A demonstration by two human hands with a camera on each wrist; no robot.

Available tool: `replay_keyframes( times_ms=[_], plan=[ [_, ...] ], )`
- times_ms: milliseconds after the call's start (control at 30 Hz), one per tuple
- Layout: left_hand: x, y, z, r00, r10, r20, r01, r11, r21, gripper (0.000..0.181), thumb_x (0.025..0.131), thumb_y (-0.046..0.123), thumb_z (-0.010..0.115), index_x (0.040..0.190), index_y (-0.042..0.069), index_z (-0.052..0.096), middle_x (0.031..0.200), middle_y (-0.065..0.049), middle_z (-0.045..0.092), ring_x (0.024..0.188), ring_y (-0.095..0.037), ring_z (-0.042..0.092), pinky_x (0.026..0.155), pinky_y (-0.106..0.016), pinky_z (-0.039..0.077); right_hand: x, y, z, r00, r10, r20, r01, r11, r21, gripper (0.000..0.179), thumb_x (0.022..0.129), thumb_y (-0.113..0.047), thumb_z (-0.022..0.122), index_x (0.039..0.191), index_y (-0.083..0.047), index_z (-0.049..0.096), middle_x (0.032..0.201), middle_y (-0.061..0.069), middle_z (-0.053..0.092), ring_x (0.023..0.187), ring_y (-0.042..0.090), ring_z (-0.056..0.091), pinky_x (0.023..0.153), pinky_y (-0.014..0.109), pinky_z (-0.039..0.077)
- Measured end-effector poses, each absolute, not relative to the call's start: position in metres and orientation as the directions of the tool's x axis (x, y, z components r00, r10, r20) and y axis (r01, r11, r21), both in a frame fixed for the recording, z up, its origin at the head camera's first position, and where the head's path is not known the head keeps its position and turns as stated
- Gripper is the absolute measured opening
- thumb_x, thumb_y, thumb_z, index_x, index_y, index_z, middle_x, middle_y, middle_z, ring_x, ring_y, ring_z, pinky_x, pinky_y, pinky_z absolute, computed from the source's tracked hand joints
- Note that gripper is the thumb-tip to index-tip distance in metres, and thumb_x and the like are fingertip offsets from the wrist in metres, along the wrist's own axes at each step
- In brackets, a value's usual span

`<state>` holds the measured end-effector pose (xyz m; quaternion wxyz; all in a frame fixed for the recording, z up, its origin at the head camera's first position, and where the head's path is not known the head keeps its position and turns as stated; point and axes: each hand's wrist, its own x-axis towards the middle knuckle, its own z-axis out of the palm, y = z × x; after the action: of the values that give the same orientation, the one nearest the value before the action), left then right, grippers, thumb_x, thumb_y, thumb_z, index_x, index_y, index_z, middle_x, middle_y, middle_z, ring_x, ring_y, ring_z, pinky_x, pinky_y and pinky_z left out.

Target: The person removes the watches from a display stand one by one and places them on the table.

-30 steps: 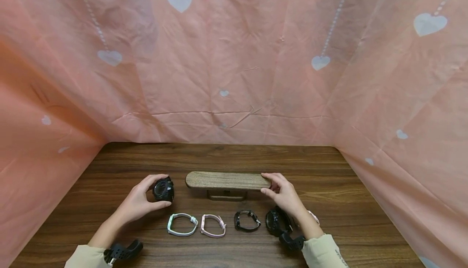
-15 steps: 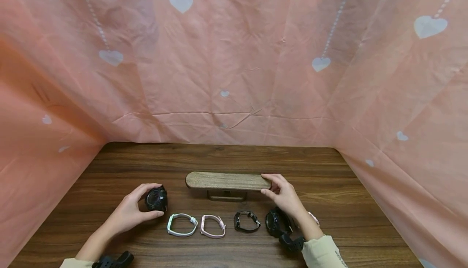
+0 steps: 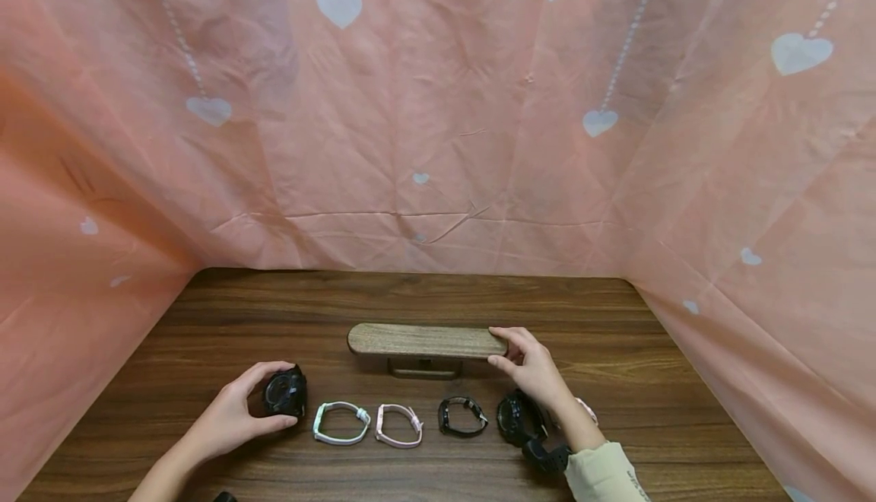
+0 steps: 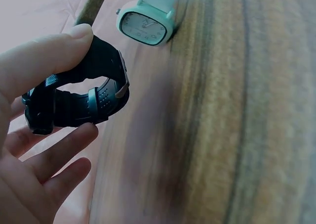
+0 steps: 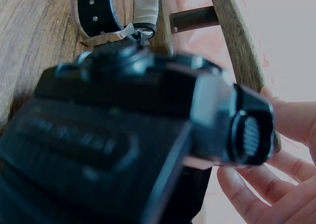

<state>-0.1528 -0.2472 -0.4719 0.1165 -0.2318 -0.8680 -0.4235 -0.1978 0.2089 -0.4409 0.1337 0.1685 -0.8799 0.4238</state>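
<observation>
My left hand (image 3: 229, 417) pinches a chunky black wristwatch (image 3: 285, 392) between thumb and fingers at the table's left. In the left wrist view the buckled strap of this black watch (image 4: 79, 68) forms a loop, raised off the tabletop. My right hand (image 3: 535, 371) holds the right end of a wooden display stand (image 3: 424, 340), a long rounded bar on a small base. A mint-green watch (image 4: 144, 27) lies nearest to the left hand, with a pink watch (image 3: 379, 420) beside it. Below the right wrist sits another chunky black watch (image 3: 509, 415), large and blurred in the right wrist view.
A slim black watch (image 3: 445, 414) lies between the pink one and the chunky one. Something pale pink (image 3: 587, 409) is mostly hidden behind the right forearm. The wooden table (image 3: 411, 297) is enclosed by pink curtains (image 3: 438, 144) with white hearts.
My left hand has moved toward me and slightly left, carrying the black watch away from the stand. The right hand stays on the stand's end; the other watches have not moved.
</observation>
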Motion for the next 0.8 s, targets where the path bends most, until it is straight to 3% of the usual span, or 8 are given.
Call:
replay_keyframes(
  times_ms=[433,800],
  plan=[
    [-0.139,-0.249,-0.477,-0.889,0.307,0.34,0.455,0.512,0.728,0.068,0.065,0.031,0.084,0.124,0.018,0.053,0.115,0.005,0.06,0.102,-0.013,0.058,0.085,-0.02,0.047,-0.198,0.209,-0.442,-0.906,-0.179,0.383,-0.412,0.579,-0.703,0.043,0.076,-0.005,0.075,0.117,-0.008,0.064,0.098,0.001,0.057,0.069,0.01,0.051,0.056,0.024,0.046],
    [-0.134,-0.251,-0.485,-0.896,0.312,0.316,0.437,0.497,0.75,0.064,0.066,0.03,0.084,0.121,0.019,0.053,0.114,0.005,0.06,0.103,-0.011,0.056,0.086,-0.02,0.046,-0.198,0.21,-0.441,-0.906,-0.192,0.376,-0.414,0.582,-0.7,0.043,0.077,-0.005,0.074,0.118,-0.008,0.063,0.097,0.001,0.056,0.07,0.012,0.051,0.056,0.024,0.046]
  ],
)
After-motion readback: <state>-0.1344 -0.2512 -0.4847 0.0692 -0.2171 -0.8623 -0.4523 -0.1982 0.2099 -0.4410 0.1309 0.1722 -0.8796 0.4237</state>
